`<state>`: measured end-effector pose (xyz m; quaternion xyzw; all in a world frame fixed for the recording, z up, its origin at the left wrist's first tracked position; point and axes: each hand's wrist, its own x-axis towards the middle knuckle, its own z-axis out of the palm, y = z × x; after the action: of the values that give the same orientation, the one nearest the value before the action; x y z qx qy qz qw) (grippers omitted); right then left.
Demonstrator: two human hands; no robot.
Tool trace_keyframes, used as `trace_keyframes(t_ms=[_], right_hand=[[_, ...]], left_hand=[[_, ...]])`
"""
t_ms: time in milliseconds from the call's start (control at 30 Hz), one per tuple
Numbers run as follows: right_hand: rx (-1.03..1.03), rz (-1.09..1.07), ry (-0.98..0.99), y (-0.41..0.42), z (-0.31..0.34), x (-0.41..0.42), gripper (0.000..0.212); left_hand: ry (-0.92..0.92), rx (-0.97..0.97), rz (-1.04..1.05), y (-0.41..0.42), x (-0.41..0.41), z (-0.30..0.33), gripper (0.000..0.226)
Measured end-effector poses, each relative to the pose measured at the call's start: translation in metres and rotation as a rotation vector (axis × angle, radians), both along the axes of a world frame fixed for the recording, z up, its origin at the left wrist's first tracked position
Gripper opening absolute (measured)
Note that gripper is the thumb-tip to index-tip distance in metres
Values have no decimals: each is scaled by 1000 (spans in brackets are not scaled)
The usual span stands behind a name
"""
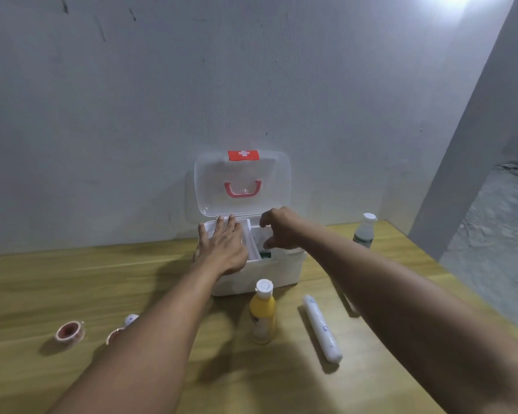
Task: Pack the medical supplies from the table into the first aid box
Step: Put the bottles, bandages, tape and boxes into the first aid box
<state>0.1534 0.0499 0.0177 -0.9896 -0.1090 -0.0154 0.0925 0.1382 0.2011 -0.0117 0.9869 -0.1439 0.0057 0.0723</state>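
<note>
The white first aid box (269, 273) stands open at the table's far edge, its clear lid (243, 183) with a pink handle leaning against the wall. My left hand (222, 246) lies flat with fingers apart on the box's left side. My right hand (281, 230) hovers over the right compartment, fingers curled around something white that I cannot make out. A green-labelled item (265, 254) shows inside. A yellow bottle (262, 312) and a wrapped white roll (322, 328) sit in front of the box.
A clear bottle with a white cap (365, 231) stands right of the box. A pink tape roll (70, 332) lies at the left; another roll (114, 336) and a small white item (130, 319) peek from behind my left forearm. The wooden table (57, 279) meets the wall.
</note>
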Motion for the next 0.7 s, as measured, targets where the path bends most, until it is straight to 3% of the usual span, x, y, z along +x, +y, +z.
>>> trace_keyframes(t_ms=[167,333,500,600,700], right_hand=[[210,-179,46,-3,-11,5,35],[360,-167,97,0,-19,4,49],[537,-237,-136,-27,5,-19,36],[412,-412,-297,-61,11,-44,27],[137,-508,-51,-86,-1,-63,16]], left_hand=[[-4,5,-1,0,0,-1,60],[3,3,-4,1,1,-3,59],[-17,22,-19,1,2,-3,57],[-17,59,-27,1,5,-5,56],[-17,79,-33,1,6,-6,55]])
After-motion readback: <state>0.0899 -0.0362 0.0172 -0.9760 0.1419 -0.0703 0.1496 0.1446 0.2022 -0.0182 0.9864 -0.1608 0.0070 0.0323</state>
